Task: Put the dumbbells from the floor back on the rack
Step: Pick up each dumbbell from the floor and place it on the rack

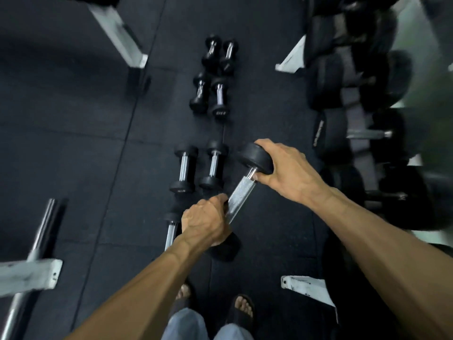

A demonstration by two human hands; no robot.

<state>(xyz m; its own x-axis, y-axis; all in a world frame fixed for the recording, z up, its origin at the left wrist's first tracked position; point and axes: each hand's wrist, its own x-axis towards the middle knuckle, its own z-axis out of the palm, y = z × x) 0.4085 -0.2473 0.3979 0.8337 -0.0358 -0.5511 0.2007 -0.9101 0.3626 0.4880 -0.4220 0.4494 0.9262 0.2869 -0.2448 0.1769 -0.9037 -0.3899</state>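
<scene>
- Head view, looking down at black rubber floor (pixel 73 143); the person's sandalled feet are at 6 o'clock.
- One dumbbell (pixel 241 192) is in hand at frame centre, tilted, its far head toward 1 o'clock and its near head toward 7 o'clock. Whether it is fully off the floor I cannot tell; the near head looks low.
- Left hand (pixel 204 223) grasps the knurled handle at its lower end, fingers wrapped round the bar.
- Right hand (pixel 285 168) is clamped over the upper rubber head, fingers curled over the top, thumb at the collar.
- Rack (pixel 362 143) runs along the 3 o'clock side, already loaded with large dumbbells; motion blur there, so free slots cannot be made out.
- Remaining on the floor: a pair at 12 o'clock (pixel 220 55), a second pair just below it (pixel 210 96), a third pair just left of centre (pixel 198 168), and one more partly hidden under the left forearm, at 7 o'clock from centre (pixel 171 229). Seven counted, plus the one in hand.
- Judgement: task is at an early-to-middle stage. Nothing shows which racked weights, if any, came from the floor.
- Step in hand, as I read it: carry toward 3 o'clock and seat this dumbbell; then the same again for each one left.
</scene>
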